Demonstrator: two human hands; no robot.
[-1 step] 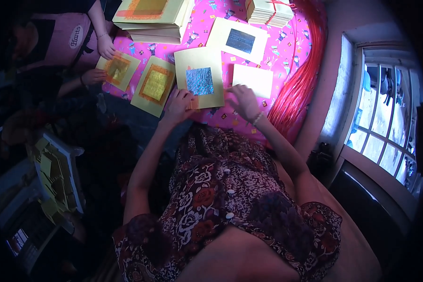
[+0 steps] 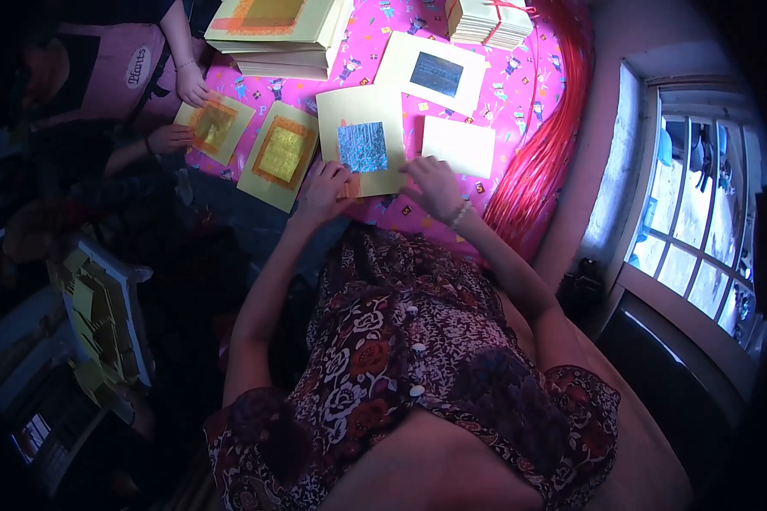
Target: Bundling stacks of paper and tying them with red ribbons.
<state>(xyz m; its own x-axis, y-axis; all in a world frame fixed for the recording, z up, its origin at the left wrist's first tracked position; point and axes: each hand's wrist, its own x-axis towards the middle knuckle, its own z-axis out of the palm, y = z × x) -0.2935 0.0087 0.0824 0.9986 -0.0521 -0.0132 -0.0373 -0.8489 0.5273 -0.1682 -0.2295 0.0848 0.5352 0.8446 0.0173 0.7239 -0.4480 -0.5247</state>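
A cream paper sheet (image 2: 375, 111) with a blue metallic foil square (image 2: 362, 147) at its middle lies in front of me, at the table's near edge. My left hand (image 2: 324, 190) is closed at the sheet's lower left corner, with its fingers curled over the orange-tinted margin. At the right edge of the same sheet is my right hand (image 2: 432, 186), its fingers loosely bent and reaching onto the paper. Just beyond that hand lies a blank pale sheet (image 2: 458, 146). To the left is a sheet with a gold foil square (image 2: 279, 157) framed in orange.
Thick paper stacks (image 2: 273, 55) and a tied bundle (image 2: 490, 24) stand at the back. Long red strands (image 2: 541, 149) hang along the table's right side. At left, a co-worker's hands (image 2: 181, 111) touch another gold-foil sheet (image 2: 216, 128). A barred window (image 2: 699, 213) is at right.
My right hand has shifted slightly left, and its fingers have come onto the sheet's right edge. My left hand and the papers look unmoved.
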